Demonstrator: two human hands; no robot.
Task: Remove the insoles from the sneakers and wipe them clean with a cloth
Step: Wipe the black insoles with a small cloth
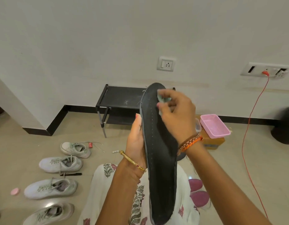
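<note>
One insole (160, 153), dark, upright, held up over the lap. Gripped along its left edge by the left hand (135, 140), thumb up the side. Above that grip, one small greenish cloth (163, 99) pinched in the right hand (176, 114), pressed to the insole's upper part. Left of the grip, on the floor: four white sneakers (61, 164) in a row. Right of it: one pink basket (215, 125), one red cable (249, 127).
</note>
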